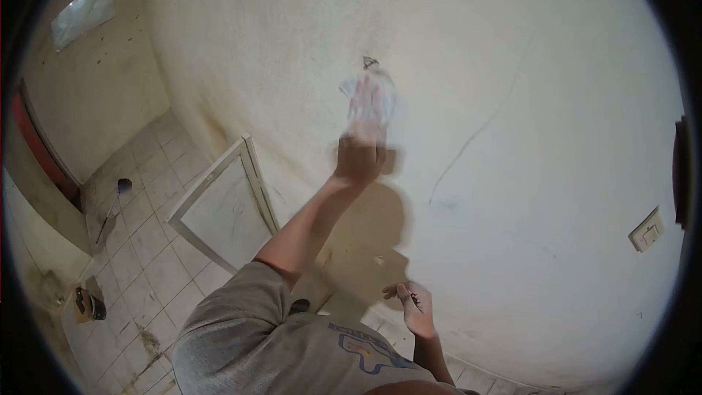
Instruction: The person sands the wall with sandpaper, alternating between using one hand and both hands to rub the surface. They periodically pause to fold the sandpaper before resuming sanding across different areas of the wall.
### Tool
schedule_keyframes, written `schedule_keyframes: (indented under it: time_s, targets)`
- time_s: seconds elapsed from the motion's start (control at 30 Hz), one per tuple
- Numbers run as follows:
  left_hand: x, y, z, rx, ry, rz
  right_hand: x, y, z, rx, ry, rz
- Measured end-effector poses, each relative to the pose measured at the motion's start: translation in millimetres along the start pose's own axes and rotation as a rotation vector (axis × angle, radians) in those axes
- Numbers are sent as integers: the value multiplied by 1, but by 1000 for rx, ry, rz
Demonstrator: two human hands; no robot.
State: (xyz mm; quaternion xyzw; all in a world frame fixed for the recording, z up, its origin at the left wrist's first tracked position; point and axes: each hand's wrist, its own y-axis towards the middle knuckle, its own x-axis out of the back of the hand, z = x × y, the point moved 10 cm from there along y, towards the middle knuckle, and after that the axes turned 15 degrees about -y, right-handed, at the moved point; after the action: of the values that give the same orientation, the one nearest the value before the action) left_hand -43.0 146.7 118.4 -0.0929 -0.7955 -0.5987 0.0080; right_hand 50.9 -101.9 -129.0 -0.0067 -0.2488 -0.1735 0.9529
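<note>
My left hand (368,113) reaches up to the pale wall (468,95), its outstretched fingers blurred and lying flat over a thin whitish cloth or sheet (346,88). A corner of that piece sticks out left of the fingers, and the hand hides most of it. Just above the fingertips is a small dark hole with bits of wire or metal (371,63). Lower down, my right hand (415,310) hangs near my shirt with its fingers curled together. Dark specks show between the thumb and fingers; I cannot tell what they are.
A white framed panel (227,205) leans at the wall on my left. On the tiled floor (164,271) lie a long-handled tool with a dark head (124,186) and several small items (89,303). A wall switch (647,230) is at right. A thin crack (475,135) runs down the wall.
</note>
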Motion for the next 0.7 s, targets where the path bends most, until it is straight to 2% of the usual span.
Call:
schedule_keyframes:
  time_s: [0.03, 0.1, 0.2, 0.23, 0.37, 0.47, 0.53, 0.6, 0.7]
  targets:
    - [1, -9, 4, 12, 5, 50, -5, 8, 7, 24, -12, -17]
    - [-5, -70, 22, 135, -4, 171, -14, 19, 17, 61, -11, -50]
    - [-4, -152, 56, 197, 3, 224, -30, 31, 31, 85, 21, -102]
    - [0, -151, 67, 189, 10, 247, -33, 33, 41, 87, 16, -122]
    - [43, -74, 85, 53, -13, 4, -35, 48, 50, 54, 154, -129]
    - [80, 12, 88, -67, 45, -63, -33, 58, 48, 23, 53, -168]
    - [84, 38, 87, -30, -71, -69, -35, 68, 45, -20, -32, -226]
    - [75, 24, 93, -17, -152, -30, -47, 81, 48, -49, -23, -276]
    - [53, -63, 122, 33, -164, 49, -68, 97, 71, -43, -33, -211]
